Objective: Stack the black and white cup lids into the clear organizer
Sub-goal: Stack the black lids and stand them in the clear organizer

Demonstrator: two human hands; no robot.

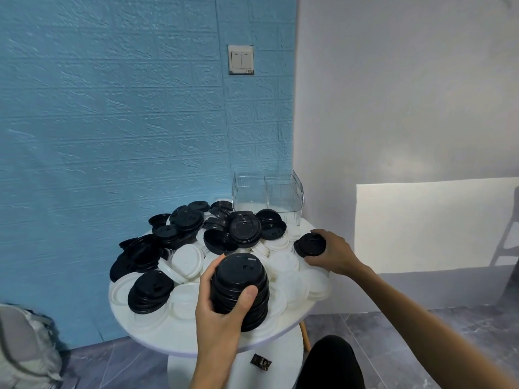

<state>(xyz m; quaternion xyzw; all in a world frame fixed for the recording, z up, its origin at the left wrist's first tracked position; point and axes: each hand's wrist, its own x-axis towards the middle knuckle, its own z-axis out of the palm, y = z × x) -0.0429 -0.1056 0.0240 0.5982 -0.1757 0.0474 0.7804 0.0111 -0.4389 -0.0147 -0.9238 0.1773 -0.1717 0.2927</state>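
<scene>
Nearest in, the left hand [222, 310] was wrapped round a tall stack of black lids [240, 290], thumb across the front, fingers curled behind, held just above the near side of the round white table [157, 336]. Further out on the right edge, the right hand [332, 252] was pinching a short stack of black lids [309, 244], w/ loose black lids [244, 228] and white lids [186, 261] heaped across the tabletop between and beyond. At the back, by the wall corner, the clear organizer [268, 196] stood upright w/ both compartments bare of lids, light switch [241, 59] on the blue wall above.
</scene>
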